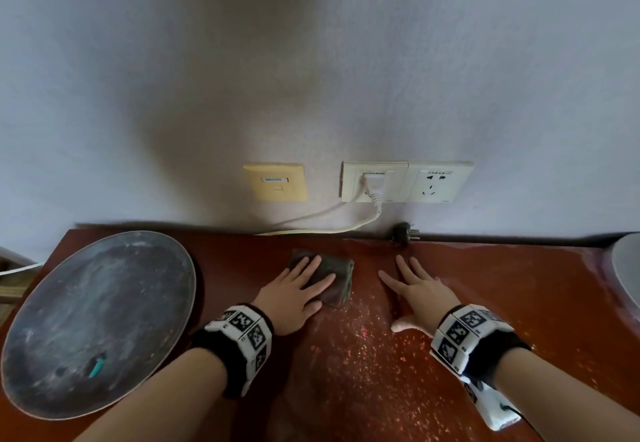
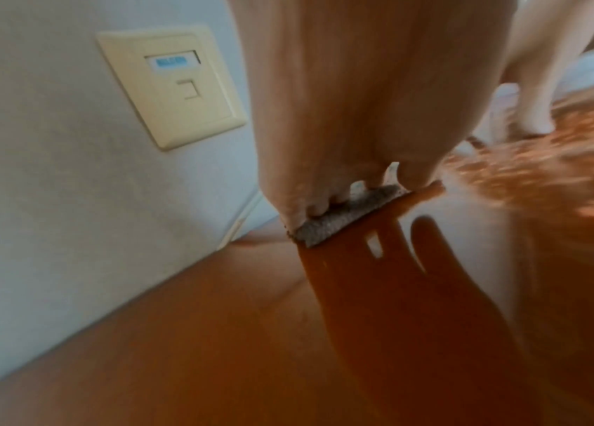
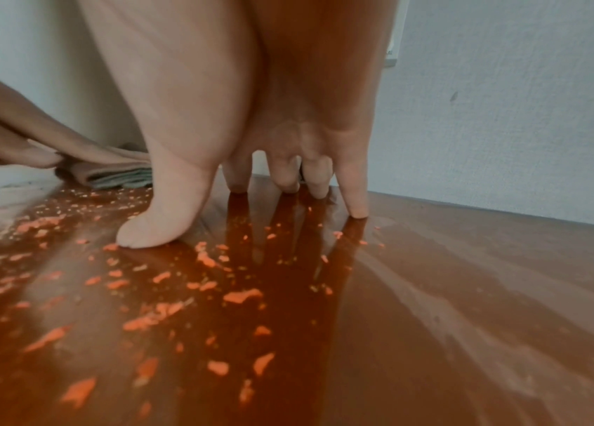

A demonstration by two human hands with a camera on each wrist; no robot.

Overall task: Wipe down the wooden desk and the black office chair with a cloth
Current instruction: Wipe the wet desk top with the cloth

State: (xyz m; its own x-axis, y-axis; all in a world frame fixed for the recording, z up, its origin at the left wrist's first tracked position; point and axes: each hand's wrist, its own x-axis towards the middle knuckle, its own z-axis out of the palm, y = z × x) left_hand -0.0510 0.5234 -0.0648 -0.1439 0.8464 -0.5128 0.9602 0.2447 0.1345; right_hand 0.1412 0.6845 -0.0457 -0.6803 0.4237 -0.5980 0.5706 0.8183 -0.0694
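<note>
A folded grey-brown cloth (image 1: 329, 277) lies on the reddish wooden desk (image 1: 519, 289) near the wall. My left hand (image 1: 298, 289) presses flat on the cloth with straight, spread fingers; in the left wrist view the cloth (image 2: 346, 216) shows under the fingertips. My right hand (image 1: 415, 289) rests flat on the bare desk to the right of the cloth, fingers spread, holding nothing. In the right wrist view its fingertips (image 3: 359, 207) touch the desk (image 3: 470, 288), and the cloth (image 3: 116, 175) lies at the left. Pale orange crumbs (image 1: 363, 355) are scattered over the desk before the hands. The chair is out of view.
A large round dark tray (image 1: 97, 324) covers the desk's left part. On the wall are a yellowish data socket (image 1: 275, 182) and a double power socket (image 1: 405, 182) with a white cable (image 1: 329, 228) along the desk's back edge. A black plug (image 1: 403, 232) lies there. A grey object (image 1: 628, 265) sits far right.
</note>
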